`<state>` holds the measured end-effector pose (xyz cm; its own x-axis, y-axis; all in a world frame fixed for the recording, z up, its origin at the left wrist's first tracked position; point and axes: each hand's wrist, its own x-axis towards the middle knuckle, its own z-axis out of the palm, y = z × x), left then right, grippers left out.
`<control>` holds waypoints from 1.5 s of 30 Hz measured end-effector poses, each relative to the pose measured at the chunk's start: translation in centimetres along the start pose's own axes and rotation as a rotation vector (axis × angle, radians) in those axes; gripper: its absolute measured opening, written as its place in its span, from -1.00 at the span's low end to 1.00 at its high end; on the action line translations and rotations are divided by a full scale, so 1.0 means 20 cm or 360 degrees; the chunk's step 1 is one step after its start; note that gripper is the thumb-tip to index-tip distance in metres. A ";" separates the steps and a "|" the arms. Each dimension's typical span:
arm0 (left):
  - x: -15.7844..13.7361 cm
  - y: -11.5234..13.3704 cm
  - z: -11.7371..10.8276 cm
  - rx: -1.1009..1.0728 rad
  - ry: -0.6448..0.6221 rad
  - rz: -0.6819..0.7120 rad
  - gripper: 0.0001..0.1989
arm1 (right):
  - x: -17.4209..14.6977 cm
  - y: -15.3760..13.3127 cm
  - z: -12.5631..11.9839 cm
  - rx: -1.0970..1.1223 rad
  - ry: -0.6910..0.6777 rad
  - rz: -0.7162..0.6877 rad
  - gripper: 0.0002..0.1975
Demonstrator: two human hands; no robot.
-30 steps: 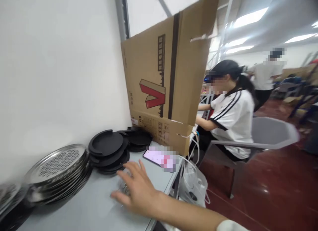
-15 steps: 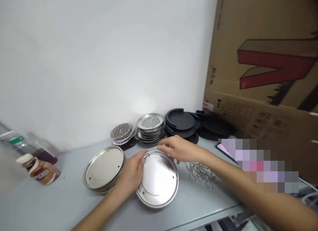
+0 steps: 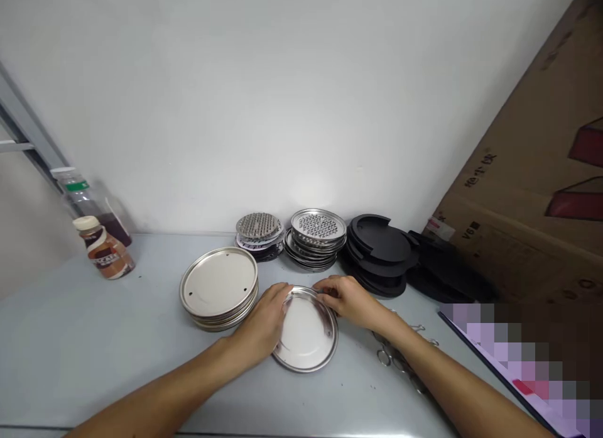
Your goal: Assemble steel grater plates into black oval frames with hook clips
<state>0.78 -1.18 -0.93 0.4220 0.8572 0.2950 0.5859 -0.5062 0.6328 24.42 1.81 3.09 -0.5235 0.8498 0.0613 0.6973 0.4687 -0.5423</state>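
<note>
A shiny round metal plate with a raised rim [image 3: 304, 337] lies in front of me, its small holes near the edge. My left hand [image 3: 269, 318] grips its left side, fingers closed along the rim. At the upper right rim my right hand [image 3: 346, 300] is bent in a pinch, thumb and fingertips on the edge; anything small between them is hidden. Just left of my left hand stands a stack of similar round metal plates [image 3: 219, 284], the top one with small holes. Partly behind my right forearm lie several metal rings with stems [image 3: 384, 357].
Along the wall stand perforated discs [image 3: 257, 226], a stack of grater discs [image 3: 318, 226] and black round parts [image 3: 381, 240]. Two bottles, one brown [image 3: 107, 252] and one clear [image 3: 89, 199], are at left. A large cardboard box [image 3: 513, 224] and a blurred-out flat item [image 3: 485, 350] fill the right.
The view has shifted, so the table things appear in new places. My right hand has come down closer onto the plate's upper right rim. My left hand keeps its hold.
</note>
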 end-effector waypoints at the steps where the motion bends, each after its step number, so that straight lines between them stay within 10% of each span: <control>1: -0.01 0.01 -0.01 -0.0010 -0.0006 -0.0010 -0.56 | -0.02 0.01 -0.01 -0.0029 0.0027 0.0002 -0.72; 13: -0.07 0.15 -0.31 0.0085 -0.0839 0.0014 -0.44 | -0.07 0.03 -0.10 -0.0200 0.0130 -0.0009 -0.72; 19: -0.08 0.12 -0.29 0.0117 -0.0789 -0.0027 -0.76 | -0.08 0.03 -0.11 -0.0095 -0.0118 0.0126 -0.67; 26: -0.03 0.09 -0.30 0.0040 -0.0829 -0.0070 -0.74 | -0.09 -0.01 -0.03 -0.0033 -0.0356 0.0192 -0.03; 45: 0.01 0.13 -0.31 0.0191 -0.0846 -0.0250 -0.89 | -0.09 -0.06 -0.05 -0.0067 -0.0353 0.0110 -0.15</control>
<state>-1.92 -1.67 5.27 0.5953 0.7737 -0.2170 0.7315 -0.4100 0.5448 25.09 0.06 4.51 -0.5652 0.8086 -0.1632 0.7527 0.4246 -0.5032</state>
